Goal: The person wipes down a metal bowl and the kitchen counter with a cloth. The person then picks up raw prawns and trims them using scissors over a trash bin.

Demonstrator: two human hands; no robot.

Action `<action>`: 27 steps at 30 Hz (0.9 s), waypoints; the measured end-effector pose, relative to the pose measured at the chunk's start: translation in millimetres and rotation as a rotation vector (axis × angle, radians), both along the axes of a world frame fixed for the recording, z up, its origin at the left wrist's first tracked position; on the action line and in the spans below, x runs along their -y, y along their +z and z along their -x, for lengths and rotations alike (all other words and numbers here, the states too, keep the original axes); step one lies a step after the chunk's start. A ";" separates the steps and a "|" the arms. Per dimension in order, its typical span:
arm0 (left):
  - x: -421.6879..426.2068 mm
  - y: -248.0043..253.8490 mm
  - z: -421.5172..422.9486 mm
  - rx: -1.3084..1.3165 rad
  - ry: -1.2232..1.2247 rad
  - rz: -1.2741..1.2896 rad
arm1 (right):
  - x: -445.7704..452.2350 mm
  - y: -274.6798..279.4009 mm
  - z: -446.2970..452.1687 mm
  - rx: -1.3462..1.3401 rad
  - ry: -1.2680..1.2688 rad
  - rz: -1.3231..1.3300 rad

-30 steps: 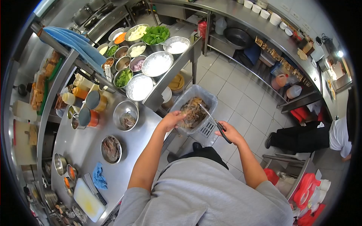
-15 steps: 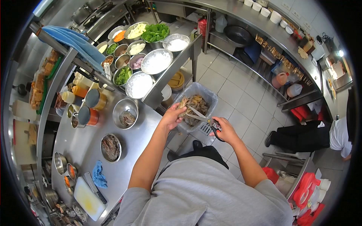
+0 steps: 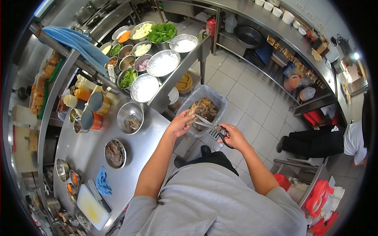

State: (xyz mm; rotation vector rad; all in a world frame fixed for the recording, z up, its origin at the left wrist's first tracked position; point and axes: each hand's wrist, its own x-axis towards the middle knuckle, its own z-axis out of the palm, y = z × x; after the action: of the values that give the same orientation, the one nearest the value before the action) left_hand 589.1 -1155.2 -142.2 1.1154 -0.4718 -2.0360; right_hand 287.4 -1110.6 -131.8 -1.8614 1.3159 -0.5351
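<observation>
My left hand [image 3: 179,124] is closed around a shrimp [image 3: 192,111], pinched between thumb and fingers. A pair of scissors [image 3: 217,129] with black handles is gripped in my right hand [image 3: 234,137]. Its blades point left and lie at the shrimp, just past my left fingertips. Both hands are over the near side of a lined bin [image 3: 223,103], which holds a heap of brown shrimp scraps [image 3: 205,108]. On the steel table to the left, one metal bowl [image 3: 123,108] holds a few shrimp, and a smaller bowl [image 3: 106,159] holds whole shrimp.
A steel table [image 3: 136,155] carries a cutting board [image 3: 92,208], a knife [image 3: 98,196] and a blue cloth [image 3: 103,181]. Bowls of flour [image 3: 163,63] and vegetables [image 3: 162,34] stand on the raised shelf. Another person [image 3: 315,141] is at the right.
The scissor blades have come closer together at the shrimp, and the shrimp has tilted slightly. Both hands have shifted only a little, and both still hold the same things.
</observation>
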 end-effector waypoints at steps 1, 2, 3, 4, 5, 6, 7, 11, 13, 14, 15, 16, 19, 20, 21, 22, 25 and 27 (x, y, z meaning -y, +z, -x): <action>0.3 -1.3 0.3 -0.014 0.010 0.000 | -0.7 4.4 -0.9 0.001 0.024 -0.012; 0.7 -2.6 0.7 -0.028 0.020 -0.001 | -1.1 6.7 -2.0 0.002 0.048 -0.024; 1.2 -5.4 0.9 -0.029 0.019 -0.001 | -1.7 4.8 -2.9 0.001 0.047 -0.024; 1.7 -8.3 1.3 -0.028 0.035 -0.001 | -2.8 1.4 -4.3 -0.005 0.033 -0.032; 1.9 -11.1 1.7 -0.027 0.051 -0.002 | -4.2 -1.1 -5.3 -0.012 0.018 -0.040; 2.0 -12.2 3.1 -0.027 0.051 -0.002 | -5.5 -0.2 -7.0 -0.012 0.018 -0.040; 2.0 -13.4 5.2 0.011 0.079 -0.012 | -6.9 0.7 -8.8 -0.046 -0.006 -0.100; 1.2 -19.9 11.2 0.138 0.146 -0.048 | -13.3 8.6 -11.5 -0.083 -0.064 -0.284; -0.8 -25.5 14.9 0.183 0.164 -0.062 | -19.2 -0.6 -10.8 -0.044 -0.072 -0.313; -1.8 -28.1 15.5 0.228 0.184 -0.074 | -22.4 -8.1 -10.3 -0.005 -0.079 -0.340; -2.3 -33.1 14.9 0.228 0.184 -0.075 | -25.9 -19.4 -9.5 -0.005 -0.079 -0.341; -2.4 -38.8 14.4 0.269 0.154 -0.089 | -29.2 -30.8 -9.1 0.046 -0.088 -0.393; -1.7 -48.4 14.6 0.334 0.107 -0.117 | -34.3 -37.7 -7.0 0.133 -0.120 -0.526; -1.8 -50.5 14.5 0.359 0.092 -0.133 | -35.4 -35.9 -7.3 0.169 -0.141 -0.610; -2.1 -51.4 14.0 0.359 0.092 -0.132 | -36.7 -37.0 -6.9 0.169 -0.142 -0.609; -2.5 -52.3 13.0 0.392 0.081 -0.133 | -38.1 -38.9 -6.0 0.211 -0.172 -0.646; -2.5 -52.9 5.5 0.541 0.007 -0.041 | -34.2 -44.8 2.9 0.190 -0.204 -0.643; -1.9 -56.1 -5.1 0.655 -0.055 0.053 | -30.5 -45.9 8.7 0.127 -0.205 -0.603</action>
State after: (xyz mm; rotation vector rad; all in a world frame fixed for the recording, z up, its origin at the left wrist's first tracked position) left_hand 594.2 -1153.3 -198.3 1.7476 -0.8772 -1.6521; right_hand 278.8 -1080.1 -177.8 -1.1919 1.3977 -0.3041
